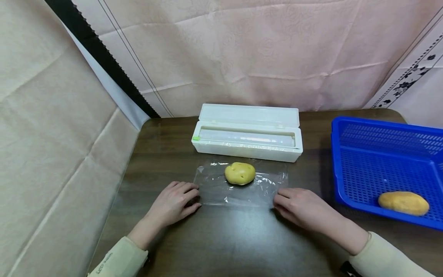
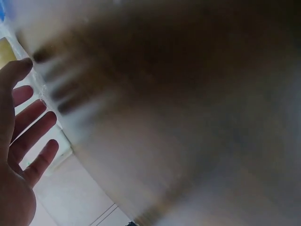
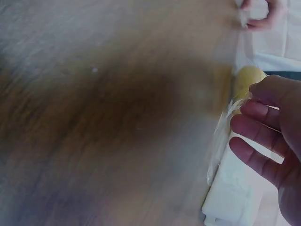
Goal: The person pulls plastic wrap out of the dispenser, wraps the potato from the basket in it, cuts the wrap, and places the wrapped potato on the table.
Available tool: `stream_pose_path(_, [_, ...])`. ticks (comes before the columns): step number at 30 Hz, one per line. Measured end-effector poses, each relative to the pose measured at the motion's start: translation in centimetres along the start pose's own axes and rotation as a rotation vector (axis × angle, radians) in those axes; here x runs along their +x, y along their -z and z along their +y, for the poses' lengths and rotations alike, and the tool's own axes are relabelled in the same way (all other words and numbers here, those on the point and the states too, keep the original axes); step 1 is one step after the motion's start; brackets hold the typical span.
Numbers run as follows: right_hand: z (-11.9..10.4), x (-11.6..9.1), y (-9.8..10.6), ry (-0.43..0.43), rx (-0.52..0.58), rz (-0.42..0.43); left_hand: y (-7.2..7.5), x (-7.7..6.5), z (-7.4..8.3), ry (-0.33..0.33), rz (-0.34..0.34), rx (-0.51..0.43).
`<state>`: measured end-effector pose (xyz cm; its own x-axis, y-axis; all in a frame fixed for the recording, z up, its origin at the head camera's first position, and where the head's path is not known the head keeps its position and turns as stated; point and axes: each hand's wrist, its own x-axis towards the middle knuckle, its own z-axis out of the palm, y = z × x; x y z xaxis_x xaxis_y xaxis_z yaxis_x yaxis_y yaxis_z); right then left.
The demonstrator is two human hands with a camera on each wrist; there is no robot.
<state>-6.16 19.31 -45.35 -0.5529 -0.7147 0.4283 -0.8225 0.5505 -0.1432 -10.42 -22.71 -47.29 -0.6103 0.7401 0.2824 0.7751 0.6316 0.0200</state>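
Note:
A yellow potato [image 1: 240,173] lies on a sheet of clear plastic wrap [image 1: 214,194] spread flat on the table. At the sheet's left edge my left hand [image 1: 176,202] rests with its fingers loosely bent, and the left wrist view shows them spread, thumb apart from the forefinger. My right hand [image 1: 301,207] pinches the right edge of the wrap between thumb and forefinger; its other fingers [image 3: 256,160] are loosely bent. Behind the sheet stands a white wrap dispenser box [image 1: 247,151], lid raised, with a roll of film [image 1: 245,137] inside.
A blue plastic basket [image 1: 380,154] stands on the right of the table, with a second, longer potato [image 1: 403,203] in it. Pale cloth [image 1: 242,57] hangs behind the brown table [image 1: 221,246] and along its left side.

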Motion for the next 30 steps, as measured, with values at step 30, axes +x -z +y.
stream_pose_path(30, [1.0, 1.6, 1.6, -0.228, 0.058, 0.118, 2.3, 2.9, -1.1, 0.14, 0.126, -0.11])
